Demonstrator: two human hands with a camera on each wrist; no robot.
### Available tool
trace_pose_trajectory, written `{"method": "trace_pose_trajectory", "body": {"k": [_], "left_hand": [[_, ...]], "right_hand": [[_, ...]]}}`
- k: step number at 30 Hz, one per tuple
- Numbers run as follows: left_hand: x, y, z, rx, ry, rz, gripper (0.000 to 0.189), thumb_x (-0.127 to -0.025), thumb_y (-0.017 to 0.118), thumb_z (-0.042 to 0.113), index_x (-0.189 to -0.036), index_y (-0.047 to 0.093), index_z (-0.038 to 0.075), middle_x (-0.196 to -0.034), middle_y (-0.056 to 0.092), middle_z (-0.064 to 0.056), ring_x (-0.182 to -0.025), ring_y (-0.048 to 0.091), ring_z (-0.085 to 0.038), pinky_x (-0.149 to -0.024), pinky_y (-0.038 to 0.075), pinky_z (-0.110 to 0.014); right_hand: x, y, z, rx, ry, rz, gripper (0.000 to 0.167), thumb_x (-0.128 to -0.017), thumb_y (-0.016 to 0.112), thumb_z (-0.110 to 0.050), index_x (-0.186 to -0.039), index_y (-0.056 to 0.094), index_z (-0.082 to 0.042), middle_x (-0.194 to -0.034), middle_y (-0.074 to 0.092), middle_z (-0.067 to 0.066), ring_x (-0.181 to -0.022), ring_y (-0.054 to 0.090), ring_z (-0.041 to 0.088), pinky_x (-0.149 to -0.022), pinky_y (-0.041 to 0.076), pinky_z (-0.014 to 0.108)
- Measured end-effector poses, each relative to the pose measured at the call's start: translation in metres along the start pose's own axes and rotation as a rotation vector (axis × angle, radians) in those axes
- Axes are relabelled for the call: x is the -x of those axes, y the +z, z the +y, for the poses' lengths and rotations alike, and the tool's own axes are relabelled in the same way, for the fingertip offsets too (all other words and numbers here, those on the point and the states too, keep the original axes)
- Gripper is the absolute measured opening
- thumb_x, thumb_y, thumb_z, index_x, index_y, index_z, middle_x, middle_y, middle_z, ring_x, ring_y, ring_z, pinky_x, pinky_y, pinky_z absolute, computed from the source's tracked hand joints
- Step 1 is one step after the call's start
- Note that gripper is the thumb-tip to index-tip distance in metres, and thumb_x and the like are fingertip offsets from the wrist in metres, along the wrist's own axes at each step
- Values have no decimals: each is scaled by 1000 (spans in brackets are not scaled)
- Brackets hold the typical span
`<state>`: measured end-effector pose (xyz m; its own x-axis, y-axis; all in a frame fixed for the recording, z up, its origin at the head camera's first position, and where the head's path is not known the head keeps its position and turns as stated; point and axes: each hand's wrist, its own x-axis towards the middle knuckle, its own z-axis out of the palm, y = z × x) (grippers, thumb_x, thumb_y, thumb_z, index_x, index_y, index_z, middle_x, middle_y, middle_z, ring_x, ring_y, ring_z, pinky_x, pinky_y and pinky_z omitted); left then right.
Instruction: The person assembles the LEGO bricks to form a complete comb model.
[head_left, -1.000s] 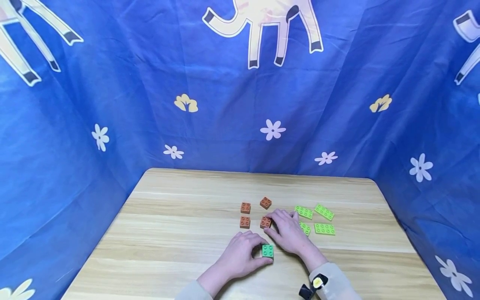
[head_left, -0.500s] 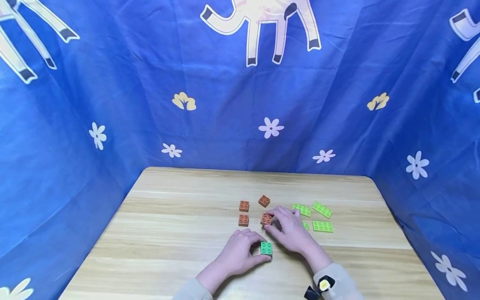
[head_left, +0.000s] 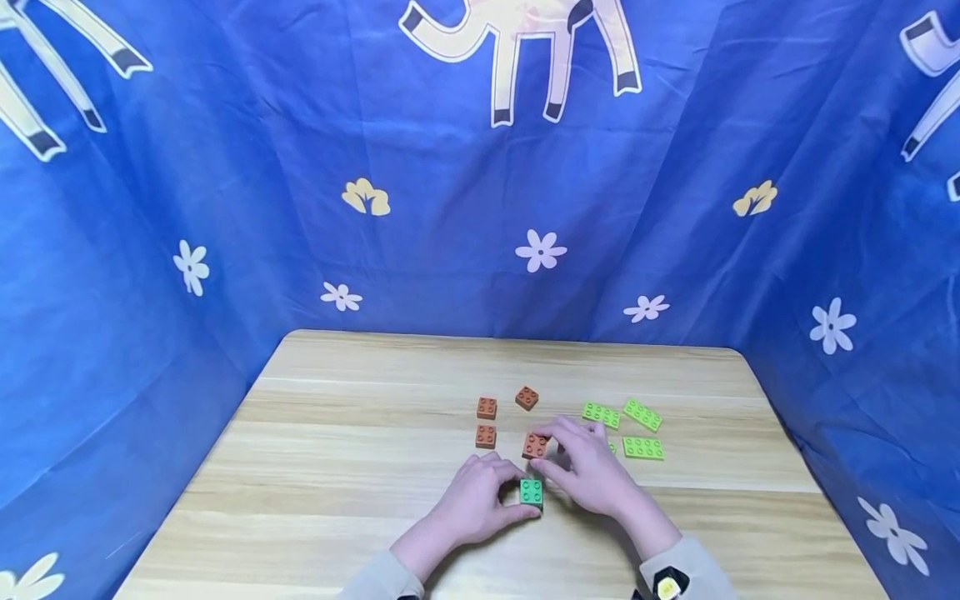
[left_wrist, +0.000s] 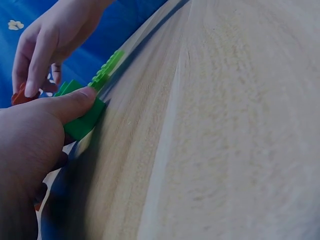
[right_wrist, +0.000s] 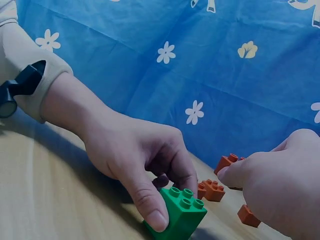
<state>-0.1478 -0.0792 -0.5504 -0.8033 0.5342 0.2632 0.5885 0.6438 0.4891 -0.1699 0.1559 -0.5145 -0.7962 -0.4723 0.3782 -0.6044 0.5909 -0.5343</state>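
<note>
My left hand (head_left: pixel 476 500) pinches a green 2x2 building brick (head_left: pixel 531 492) between thumb and fingers near the front of the table; in the right wrist view its studs face up. Just beyond it, my right hand (head_left: pixel 592 471) grips a reddish-brown 2x2 brick (head_left: pixel 535 446) by two opposite sides. That brown brick (right_wrist: pixel 227 162) looks raised off the table in the right wrist view, apart from the green one. In the left wrist view the thumb lies along the green brick (left_wrist: pixel 85 120), and the right hand (left_wrist: pixel 55 35) is behind it.
Three more brown bricks, one of them the turned brick (head_left: pixel 527 398), lie beyond the hands on the wooden table (head_left: pixel 337 433). Several lime 2x4 bricks, including a front one (head_left: pixel 642 448), lie to the right; one is mostly hidden by my right hand. Blue patterned cloth (head_left: pixel 435 250) surrounds the table.
My right hand has drawn the brown brick away from the other brown ones, toward me and the green brick. My left hand keeps its hold on the green brick. The head view has shifted slightly.
</note>
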Motion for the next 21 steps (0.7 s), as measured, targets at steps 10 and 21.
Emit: {"method": "trace_pose_trajectory", "body": {"k": [10, 21], "left_hand": [[-2, -1, 0, 18, -33, -18, 48, -83, 83, 61, -115, 78, 26, -106, 72, 20, -96, 58, -2, -91, 47, -33], [-2, -1, -1, 31, -40, -15, 40, -82, 84, 61, -106, 77, 29, -98, 69, 23, -89, 55, -1, -87, 45, -32]], "right_hand": [[11, -6, -6, -35, -39, -37, 39, -98, 78, -32, -132, 68, -18, -123, 66, -15, -87, 66, 13, -99, 28, 53], [18, -6, -12, -70, -38, -109, 39, -98, 78, -34, -133, 67, -23, -122, 62, -21, -93, 64, 13, -93, 27, 45]]}}
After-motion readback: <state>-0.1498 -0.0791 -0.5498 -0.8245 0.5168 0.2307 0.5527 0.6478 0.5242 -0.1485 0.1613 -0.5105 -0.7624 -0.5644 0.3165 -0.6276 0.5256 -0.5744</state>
